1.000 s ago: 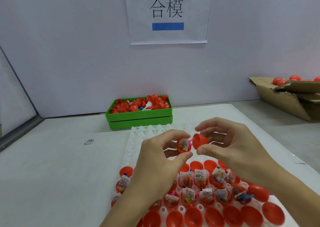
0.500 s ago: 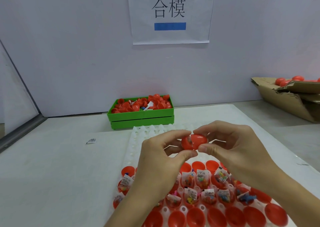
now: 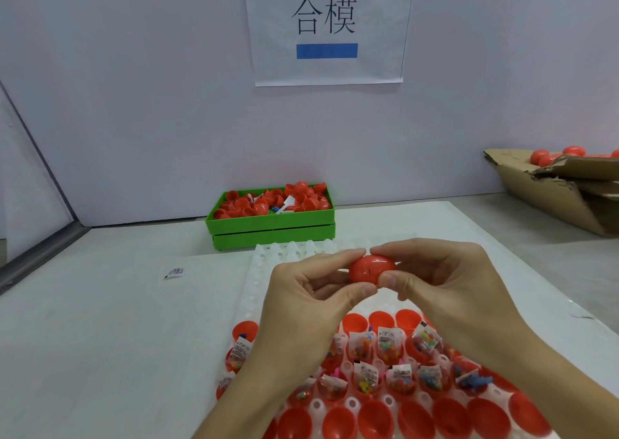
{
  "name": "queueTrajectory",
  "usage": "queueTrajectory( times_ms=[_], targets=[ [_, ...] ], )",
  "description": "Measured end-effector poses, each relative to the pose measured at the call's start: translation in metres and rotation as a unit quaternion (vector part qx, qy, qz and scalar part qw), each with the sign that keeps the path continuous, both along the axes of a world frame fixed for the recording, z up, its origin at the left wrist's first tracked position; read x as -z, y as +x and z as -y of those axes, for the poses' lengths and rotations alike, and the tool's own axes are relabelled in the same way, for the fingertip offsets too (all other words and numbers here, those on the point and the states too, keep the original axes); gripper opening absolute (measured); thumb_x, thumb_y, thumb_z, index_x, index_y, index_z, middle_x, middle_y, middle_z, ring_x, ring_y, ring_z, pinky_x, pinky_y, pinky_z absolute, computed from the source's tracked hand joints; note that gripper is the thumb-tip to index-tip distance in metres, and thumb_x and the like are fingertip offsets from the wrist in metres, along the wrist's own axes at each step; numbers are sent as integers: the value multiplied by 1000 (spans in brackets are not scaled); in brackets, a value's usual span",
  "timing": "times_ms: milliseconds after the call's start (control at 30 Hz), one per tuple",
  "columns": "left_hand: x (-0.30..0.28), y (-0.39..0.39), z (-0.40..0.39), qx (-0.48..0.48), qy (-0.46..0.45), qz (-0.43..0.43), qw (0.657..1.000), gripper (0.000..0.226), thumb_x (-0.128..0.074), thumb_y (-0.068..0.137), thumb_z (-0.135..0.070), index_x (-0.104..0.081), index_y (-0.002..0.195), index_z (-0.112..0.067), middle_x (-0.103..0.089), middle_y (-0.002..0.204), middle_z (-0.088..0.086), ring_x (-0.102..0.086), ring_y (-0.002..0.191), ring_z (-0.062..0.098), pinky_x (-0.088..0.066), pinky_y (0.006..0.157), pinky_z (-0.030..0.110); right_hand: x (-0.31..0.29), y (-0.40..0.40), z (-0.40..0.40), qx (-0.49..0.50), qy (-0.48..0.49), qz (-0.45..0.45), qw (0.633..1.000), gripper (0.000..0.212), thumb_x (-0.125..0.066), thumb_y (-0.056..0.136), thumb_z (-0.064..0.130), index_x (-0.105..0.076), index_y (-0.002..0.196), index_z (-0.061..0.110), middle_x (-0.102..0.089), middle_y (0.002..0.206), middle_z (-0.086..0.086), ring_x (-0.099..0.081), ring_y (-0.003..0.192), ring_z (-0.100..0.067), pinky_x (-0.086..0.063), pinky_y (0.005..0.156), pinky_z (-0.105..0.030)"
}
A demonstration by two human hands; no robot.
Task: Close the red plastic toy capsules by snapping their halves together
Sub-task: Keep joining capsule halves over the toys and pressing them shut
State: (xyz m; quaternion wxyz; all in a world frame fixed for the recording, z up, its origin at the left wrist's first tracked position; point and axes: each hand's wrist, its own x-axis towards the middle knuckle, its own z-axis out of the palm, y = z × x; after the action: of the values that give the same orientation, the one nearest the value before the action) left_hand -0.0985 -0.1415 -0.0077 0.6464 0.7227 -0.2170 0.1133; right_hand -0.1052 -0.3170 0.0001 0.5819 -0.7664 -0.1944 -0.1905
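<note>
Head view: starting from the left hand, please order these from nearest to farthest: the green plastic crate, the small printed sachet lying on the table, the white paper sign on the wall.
1. Small printed sachet, on the table, to the hand's left.
2. Green plastic crate, behind, by the wall.
3. White paper sign, high on the wall.

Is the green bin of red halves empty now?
No, the green bin by the wall is piled with loose red capsule halves.

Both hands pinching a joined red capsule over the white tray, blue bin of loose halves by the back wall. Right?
One error: the bin is green, not blue, as the head view shows. The rest holds: left hand and right hand pinch the joined red capsule over the white tray.
</note>
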Motion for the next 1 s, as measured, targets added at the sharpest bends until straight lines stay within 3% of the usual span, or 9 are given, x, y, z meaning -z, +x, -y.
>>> queueTrajectory(
  times_ms=[167, 300, 567, 733, 1000],
  targets=[
    [-3, -1, 1, 17, -8, 11, 1000, 39, -75, 68, -28, -69, 106, -36, -73, 100, -18, -70, 92, 1, -52, 75, 8, -2, -2, -2, 4, 16, 0, 1000, 28, -72, 67, 33, -72, 95, 36, -77, 84, 13, -74, 76, -10, -54, 61, -13],
    [-3, -1, 2, -2, 1, 10, 1000, 38, -73, 69, -30, -67, 105, -41, -71, 98, -23, -68, 93, -3, -50, 71, 6, -1, -2, -2, -4, 36, -12, 999, 29, -74, 64, 32, -74, 94, 34, -77, 86, 12, -75, 79, -11, -57, 64, -16],
    [0, 4, -3, -31, 30, 28, 999, 49, -77, 73, 8, -75, 98, -34, -71, 87, -12, -66, 88, 2, -53, 75, 11, 0, -4, -5, 4, 41, -12, 999, 29, -77, 63, 21, -77, 91, 29, -77, 87, 12, -75, 83, -9, -59, 76, -20],
    [1, 5, -2, -37, 38, 40, 998, 47, -79, 73, 6, -75, 98, -34, -69, 88, -11, -66, 88, 4, -55, 76, 14, 1, -3, -6, 31, 17, -9, 999, 37, -79, 72, -3, -77, 89, 31, -78, 81, 9, -74, 74, -14, -60, 73, -22],
    [-1, 3, -2, -53, 60, 59, 995, 42, -79, 72, 4, -76, 92, -33, -69, 83, -13, -65, 83, 2, -51, 71, 10, 2, -3, -8, 48, 5, 2, 999, 45, -75, 75, -10, -76, 84, 34, -76, 72, 8, -70, 60, -10, -57, 63, -17]
  ],
)
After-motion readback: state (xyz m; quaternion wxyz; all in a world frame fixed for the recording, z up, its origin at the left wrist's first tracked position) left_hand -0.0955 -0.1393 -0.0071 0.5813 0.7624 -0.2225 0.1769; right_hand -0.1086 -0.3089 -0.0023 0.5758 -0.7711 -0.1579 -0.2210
